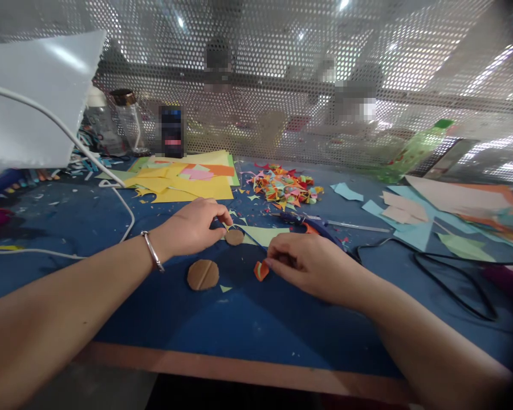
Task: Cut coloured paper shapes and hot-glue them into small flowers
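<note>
A thin blue strip [251, 236] stretches between my two hands above the table. My left hand [194, 228] has thumb and index finger pinched together at its far end. At the near end, the curled fingers of my right hand [310, 262] close on it. A small folded orange paper piece [260, 271] with a pale stripe touches or lies just beside my right fingertips; I cannot tell which. Under the strip are a small round cardboard disc [234, 237] and a pale green paper sheet [277, 233]. A larger cardboard disc [203, 275] lies nearer me.
Behind my hands lie yellow paper sheets [188, 191] and a heap of colourful folded paper pieces [286, 187]. Dark-handled scissors [320, 225] rest behind my right hand. Black cable [448, 285] and blue paper [414, 233] are at right; a white cable [68, 134] crosses the left.
</note>
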`<state>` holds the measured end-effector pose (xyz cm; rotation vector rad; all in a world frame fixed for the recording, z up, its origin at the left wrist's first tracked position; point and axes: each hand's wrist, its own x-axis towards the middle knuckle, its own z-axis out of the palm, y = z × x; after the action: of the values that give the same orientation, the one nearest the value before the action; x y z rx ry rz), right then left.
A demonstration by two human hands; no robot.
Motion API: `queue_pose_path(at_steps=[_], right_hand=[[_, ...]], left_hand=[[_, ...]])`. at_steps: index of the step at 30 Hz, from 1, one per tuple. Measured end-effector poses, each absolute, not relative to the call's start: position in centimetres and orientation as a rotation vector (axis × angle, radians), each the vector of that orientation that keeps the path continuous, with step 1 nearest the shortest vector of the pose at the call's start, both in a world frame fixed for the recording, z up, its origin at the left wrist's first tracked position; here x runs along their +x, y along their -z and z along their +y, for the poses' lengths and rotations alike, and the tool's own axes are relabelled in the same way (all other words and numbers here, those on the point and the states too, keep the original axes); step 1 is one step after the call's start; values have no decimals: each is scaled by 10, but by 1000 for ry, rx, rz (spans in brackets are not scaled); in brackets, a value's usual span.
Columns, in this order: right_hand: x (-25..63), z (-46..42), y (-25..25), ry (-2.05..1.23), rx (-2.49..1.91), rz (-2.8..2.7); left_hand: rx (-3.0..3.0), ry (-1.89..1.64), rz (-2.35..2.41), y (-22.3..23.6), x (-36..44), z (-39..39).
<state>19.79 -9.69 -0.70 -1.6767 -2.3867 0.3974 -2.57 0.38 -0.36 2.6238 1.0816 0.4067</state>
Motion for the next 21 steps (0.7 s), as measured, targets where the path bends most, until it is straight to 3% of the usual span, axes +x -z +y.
queue_pose_path(at_steps=[9, 21], right_hand=[[206, -97, 5, -509, -1620, -2355], [204, -92, 0, -441, -2019, -2389]], left_hand=[[2589, -548, 1067, 8, -23, 4], [2640, -687, 1011, 7, -22, -7]])
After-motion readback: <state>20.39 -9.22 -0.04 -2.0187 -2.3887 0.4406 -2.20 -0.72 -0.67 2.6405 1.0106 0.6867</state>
